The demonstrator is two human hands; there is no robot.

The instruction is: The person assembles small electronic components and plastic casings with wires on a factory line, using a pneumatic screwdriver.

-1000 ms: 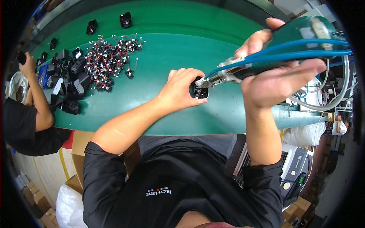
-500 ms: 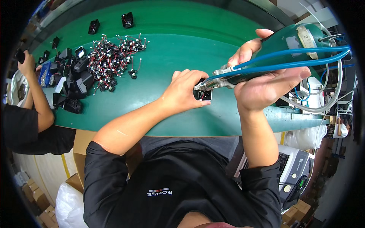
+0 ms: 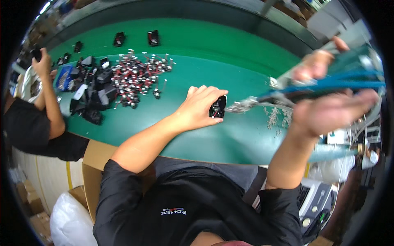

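My left hand (image 3: 195, 105) rests on the green table, thumb and fingers closed round the sides of a small black housing (image 3: 218, 107). Its open side faces up and shows a red wire inside. My right hand (image 3: 315, 111), smeared by motion, grips a green power screwdriver (image 3: 353, 64) with blue hoses. The tool lies tilted across the hand, its metal nose (image 3: 244, 105) pointing left, just to the right of the housing. A small gap seems to part the nose from the housing.
Left of my hand lies a heap of small wired parts (image 3: 137, 78), with black housings (image 3: 98, 96) beside it. A blue bin (image 3: 64, 78) stands near a co-worker's arm (image 3: 51, 104). Small metal bits, perhaps screws (image 3: 274, 118), are scattered at right. More housings (image 3: 153, 37) sit at the back.
My right hand has drawn the screwdriver to the right, so its nose has come off the housing. My left hand still holds the housing. The head view has shifted.
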